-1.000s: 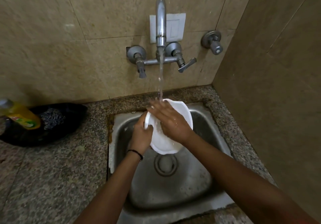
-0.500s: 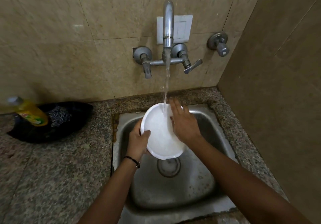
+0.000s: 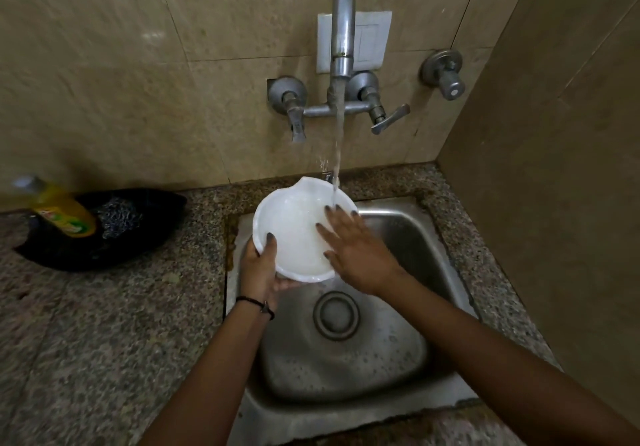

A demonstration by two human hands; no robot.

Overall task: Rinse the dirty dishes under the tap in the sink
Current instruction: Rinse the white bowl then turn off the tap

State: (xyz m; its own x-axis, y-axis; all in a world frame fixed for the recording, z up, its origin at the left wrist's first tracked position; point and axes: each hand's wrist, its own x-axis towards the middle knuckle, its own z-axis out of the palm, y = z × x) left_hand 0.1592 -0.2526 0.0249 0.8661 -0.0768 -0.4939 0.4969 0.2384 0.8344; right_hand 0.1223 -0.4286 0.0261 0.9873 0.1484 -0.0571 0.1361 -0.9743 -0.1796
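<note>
The left hand (image 3: pixel 261 267) grips the rim of a round, glossy white plastic bowl (image 3: pixel 294 234) above the dimpled steel sink (image 3: pixel 408 238), under the chrome tap's (image 3: pixel 343 26) stream; the right hand (image 3: pixel 356 248) lies flat inside, fingers straight.

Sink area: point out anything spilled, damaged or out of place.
A brown, rust-like stain runs along the sink's left edge, where it meets the granite counter. The yellow bottle lies tilted on a black bag rather than upright. Otherwise nothing stands out.
</note>
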